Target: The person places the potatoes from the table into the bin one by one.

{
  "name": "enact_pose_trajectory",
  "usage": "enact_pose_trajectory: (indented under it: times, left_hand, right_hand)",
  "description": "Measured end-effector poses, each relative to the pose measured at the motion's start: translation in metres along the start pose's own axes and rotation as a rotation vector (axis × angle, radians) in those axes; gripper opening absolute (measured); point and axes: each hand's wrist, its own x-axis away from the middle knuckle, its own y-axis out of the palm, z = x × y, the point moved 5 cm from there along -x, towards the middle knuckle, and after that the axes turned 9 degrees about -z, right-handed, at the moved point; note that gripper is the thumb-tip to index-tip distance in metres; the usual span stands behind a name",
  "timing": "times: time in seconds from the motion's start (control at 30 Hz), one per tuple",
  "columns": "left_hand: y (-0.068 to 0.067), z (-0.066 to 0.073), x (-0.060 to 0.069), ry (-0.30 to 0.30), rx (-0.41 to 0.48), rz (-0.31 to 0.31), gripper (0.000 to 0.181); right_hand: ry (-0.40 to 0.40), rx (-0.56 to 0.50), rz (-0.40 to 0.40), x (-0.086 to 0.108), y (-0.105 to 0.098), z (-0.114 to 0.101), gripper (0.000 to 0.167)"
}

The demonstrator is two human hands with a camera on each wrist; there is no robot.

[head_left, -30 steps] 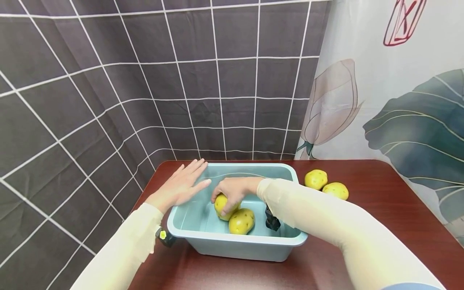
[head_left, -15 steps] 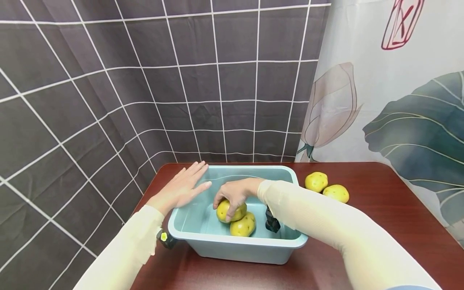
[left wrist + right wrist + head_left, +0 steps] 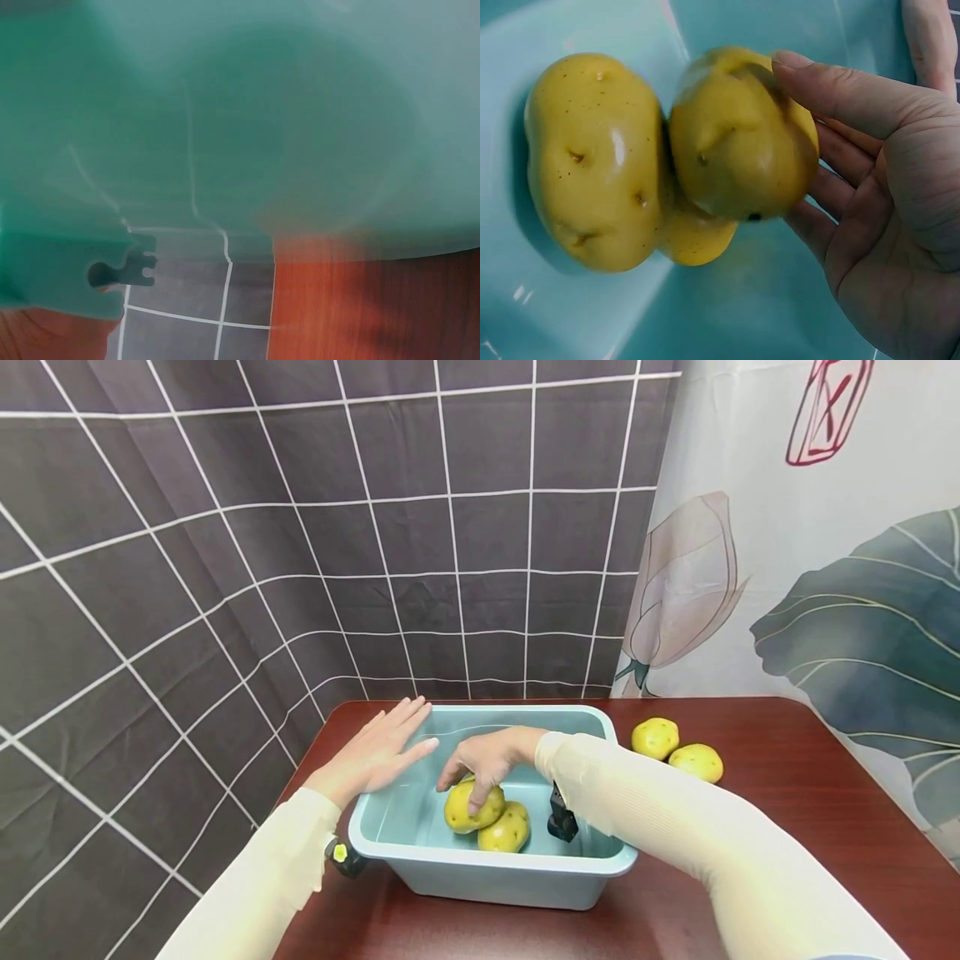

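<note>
A light blue plastic bin (image 3: pixel 480 858) sits on the table, holding yellow potatoes. Fingers straight and thumb spread, my left hand (image 3: pixel 386 747) lies along the bin's left rim; in the left wrist view the blue-green wall (image 3: pixel 240 135) fills most of the picture. Inside the bin, my right hand (image 3: pixel 483 756) is around a potato (image 3: pixel 474 817), its thumb across the front and its fingers loosely spread. In the right wrist view the thumb lies over that potato (image 3: pixel 742 142). A second potato (image 3: pixel 596 165) sits beside it, and a third (image 3: pixel 697 240) is partly hidden beneath.
Two more potatoes, one farther back (image 3: pixel 655 738) and one nearer (image 3: pixel 697 763), lie on the red-brown table (image 3: pixel 780 777) right of the bin. Black wrist devices show below the left wrist (image 3: pixel 345 858) and inside the bin (image 3: pixel 562 820). Dark gridded cloth (image 3: pixel 487 535) hangs behind.
The potato under my right hand has shifted against its neighbour and now sits lower in the hand. The right fingers have loosened around it. My left hand stays on the rim.
</note>
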Motion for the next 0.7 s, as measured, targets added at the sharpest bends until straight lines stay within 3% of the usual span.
enact_pose_trajectory:
  times: [0.43, 0.7]
  left_hand:
    - [0.001, -0.001, 0.001, 0.001, 0.010, -0.006, 0.076]
    - [0.001, -0.001, 0.001, -0.018, 0.033, -0.027, 0.077]
  right_hand:
    - [0.009, -0.048, 0.045, 0.004, -0.005, -0.001, 0.057]
    - [0.058, -0.040, 0.059, 0.008, -0.012, 0.001, 0.060]
